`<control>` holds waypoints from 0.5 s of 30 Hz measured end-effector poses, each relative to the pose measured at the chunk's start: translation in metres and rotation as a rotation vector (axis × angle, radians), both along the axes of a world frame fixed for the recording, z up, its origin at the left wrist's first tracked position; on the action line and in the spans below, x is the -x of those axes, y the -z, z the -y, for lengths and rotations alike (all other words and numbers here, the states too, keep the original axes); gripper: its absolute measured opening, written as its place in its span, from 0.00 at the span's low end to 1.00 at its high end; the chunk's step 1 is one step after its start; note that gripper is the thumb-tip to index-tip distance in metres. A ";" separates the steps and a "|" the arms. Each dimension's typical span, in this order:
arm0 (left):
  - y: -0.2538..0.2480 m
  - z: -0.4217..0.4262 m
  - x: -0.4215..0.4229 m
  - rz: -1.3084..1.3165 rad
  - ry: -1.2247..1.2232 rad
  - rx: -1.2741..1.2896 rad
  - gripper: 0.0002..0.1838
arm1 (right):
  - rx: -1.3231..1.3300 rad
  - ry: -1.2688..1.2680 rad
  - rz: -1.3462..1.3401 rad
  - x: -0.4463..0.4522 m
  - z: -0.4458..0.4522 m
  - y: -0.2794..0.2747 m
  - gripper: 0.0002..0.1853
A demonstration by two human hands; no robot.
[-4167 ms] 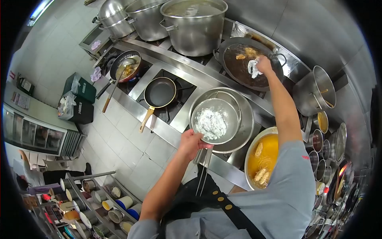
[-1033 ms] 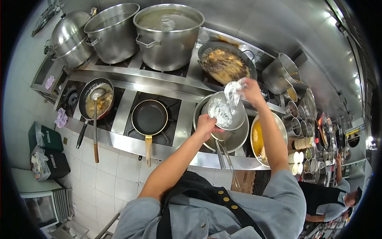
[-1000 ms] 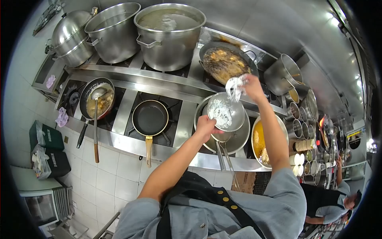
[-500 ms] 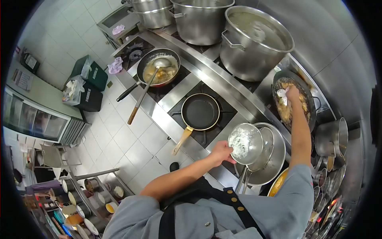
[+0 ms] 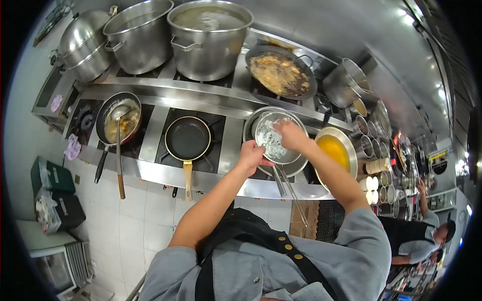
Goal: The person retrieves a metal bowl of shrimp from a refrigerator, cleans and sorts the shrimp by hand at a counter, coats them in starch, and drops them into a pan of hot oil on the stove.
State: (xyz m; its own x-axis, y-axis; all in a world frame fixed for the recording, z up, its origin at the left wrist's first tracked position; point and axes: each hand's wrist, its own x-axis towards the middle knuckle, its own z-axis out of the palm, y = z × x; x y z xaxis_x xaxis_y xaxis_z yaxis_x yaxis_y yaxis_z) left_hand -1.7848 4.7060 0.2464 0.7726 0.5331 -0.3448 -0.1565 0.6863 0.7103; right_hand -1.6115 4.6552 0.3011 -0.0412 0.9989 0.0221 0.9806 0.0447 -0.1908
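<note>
My left hand point(image 5: 251, 158) grips the near-left rim of a small metal bowl point(image 5: 288, 159), its fingers closed round the edge. White, powder-coated pieces point(image 5: 268, 138) lie inside. My right hand point(image 5: 292, 134) reaches into this bowl with fingers bent down against the white stuff; what they pinch is hidden. Below the bowl stands a larger metal basin point(image 5: 298, 168), with long metal handles point(image 5: 279, 181) of strainers or ladles jutting toward me. To the right sits a wide bowl of yellow-orange liquid point(image 5: 334, 151). Beyond, a dark wok point(image 5: 253, 62) holds bubbling oil with browned food.
An empty frying pan point(image 5: 188, 138) rests on the middle burner. At left, a pan point(image 5: 106, 103) holds a ladle point(image 5: 119, 150) in oily liquid. Large stockpots point(image 5: 208, 55) line the back. Another person point(image 5: 416, 238) is at the far right.
My right hand has come back from the wok into the small bowl, which my left hand still grips. The view has turned to the right.
</note>
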 end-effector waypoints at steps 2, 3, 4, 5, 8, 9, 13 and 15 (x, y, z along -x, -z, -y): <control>-0.009 0.009 -0.004 0.019 0.027 -0.022 0.04 | -0.084 0.121 0.131 0.006 0.022 0.014 0.21; -0.010 0.014 -0.007 0.026 0.037 -0.035 0.04 | -0.089 0.130 0.138 0.002 0.028 0.017 0.21; -0.009 0.018 -0.008 0.048 0.069 -0.032 0.11 | -0.038 0.152 0.132 -0.003 0.034 0.021 0.21; -0.007 0.021 -0.009 0.051 0.076 -0.032 0.11 | 0.016 0.173 0.124 -0.002 0.040 0.019 0.22; -0.002 0.028 -0.010 0.051 0.091 -0.058 0.05 | -0.039 0.176 0.149 0.000 0.053 0.020 0.19; -0.004 0.030 -0.006 0.051 0.090 -0.057 0.05 | -0.184 0.142 0.199 0.002 0.054 0.020 0.19; -0.007 0.032 0.004 0.051 0.124 -0.038 0.12 | -0.229 0.265 -0.201 0.017 0.050 0.026 0.19; -0.010 0.032 0.006 -0.003 0.060 -0.037 0.12 | -0.069 0.247 -0.440 0.014 0.038 0.027 0.20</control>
State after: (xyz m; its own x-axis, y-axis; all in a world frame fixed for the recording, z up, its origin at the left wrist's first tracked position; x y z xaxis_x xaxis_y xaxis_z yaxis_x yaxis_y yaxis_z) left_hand -1.7903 4.6741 0.2560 0.8024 0.4985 -0.3280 -0.1139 0.6675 0.7359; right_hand -1.6259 4.6176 0.2740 0.2241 0.9732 0.0509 0.7910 -0.1512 -0.5928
